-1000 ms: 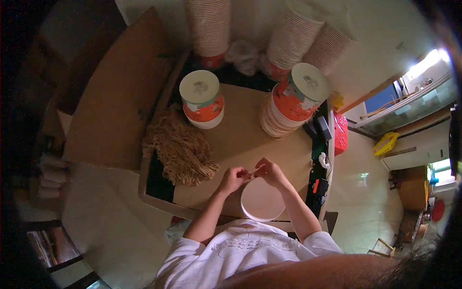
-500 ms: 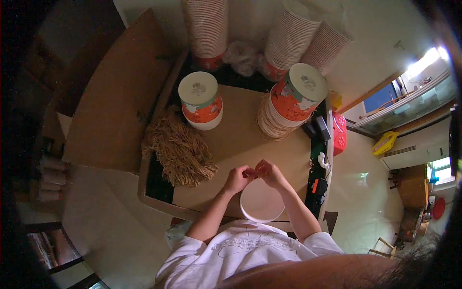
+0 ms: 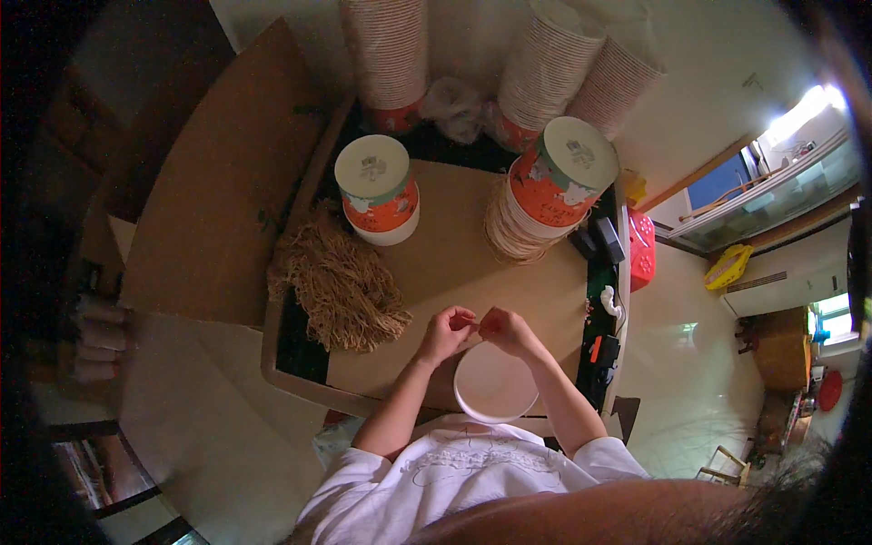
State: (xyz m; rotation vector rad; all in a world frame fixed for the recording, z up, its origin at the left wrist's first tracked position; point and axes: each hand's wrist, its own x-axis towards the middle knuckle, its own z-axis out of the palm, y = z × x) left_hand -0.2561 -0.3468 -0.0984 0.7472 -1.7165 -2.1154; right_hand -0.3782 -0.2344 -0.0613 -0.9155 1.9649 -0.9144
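My left hand (image 3: 450,334) and my right hand (image 3: 508,331) meet over the far rim of a round white paper tub (image 3: 496,386). Both have fingers pinched together. Whatever sits between the fingertips is too small to make out. The tub stands close to my body, at the table's near edge. To the left of my hands lies a heap of tan, stringy strands (image 3: 343,286). Beyond my right hand, thin tan cord (image 3: 510,238) is looped around the lower part of an orange-and-green paper tub (image 3: 551,193), its pale bottom facing up.
Another orange-and-green tub (image 3: 374,182) stands upside down behind the heap. Tall stacks of paper tubs (image 3: 386,54) line the back, beside a crumpled clear plastic bag (image 3: 452,107). Black devices (image 3: 603,352) and a white cable (image 3: 609,302) lie along the right edge of the cardboard-covered table (image 3: 436,272).
My hands stay together over the tub, with a small shift of the fingers. The left hand's fingers have lifted slightly, and the right hand has turned a little.
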